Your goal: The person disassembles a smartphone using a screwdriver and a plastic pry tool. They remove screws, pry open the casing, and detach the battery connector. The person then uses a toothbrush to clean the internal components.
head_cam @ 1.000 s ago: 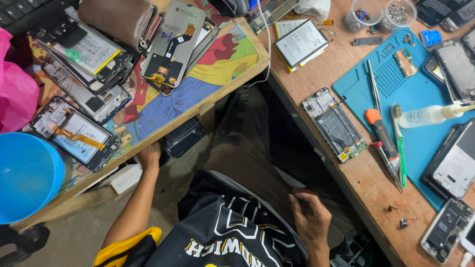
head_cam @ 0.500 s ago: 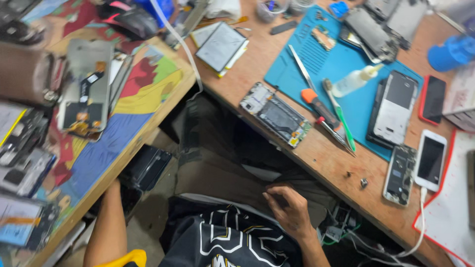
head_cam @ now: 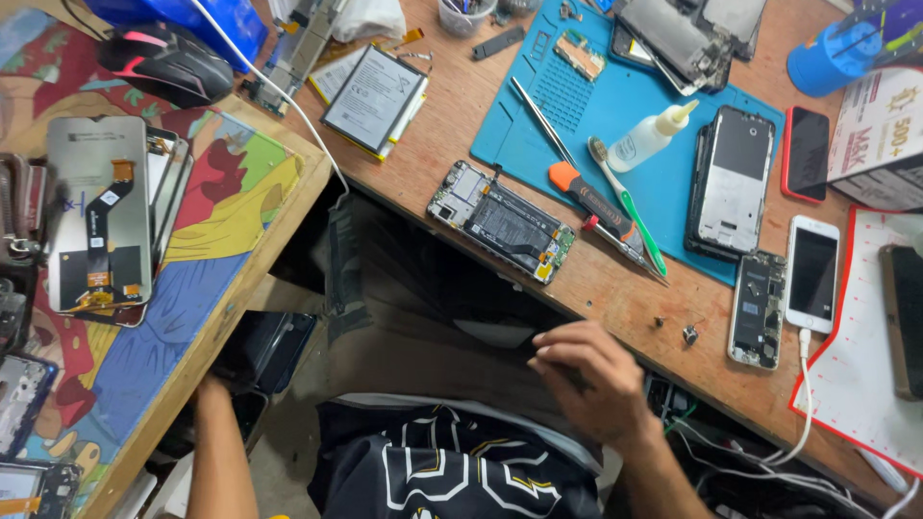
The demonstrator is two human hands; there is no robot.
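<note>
Fingers (head_cam: 562,351) of the right hand (head_cam: 591,380) curl loosely, gripping nothing, below the opened phone (head_cam: 502,221); left hand hidden.

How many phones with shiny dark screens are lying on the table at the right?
3: a red-edged phone beside the blue mat, a white phone with a cable below it, and a dark phone at the right edge, partly cut off. More may lie out of view.

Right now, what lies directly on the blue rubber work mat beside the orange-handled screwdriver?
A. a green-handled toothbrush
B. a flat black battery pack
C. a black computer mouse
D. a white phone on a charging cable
A: the green-handled toothbrush lies on the blue rubber work mat, right alongside the orange-handled screwdriver; the other three things rest off the mat.
</note>
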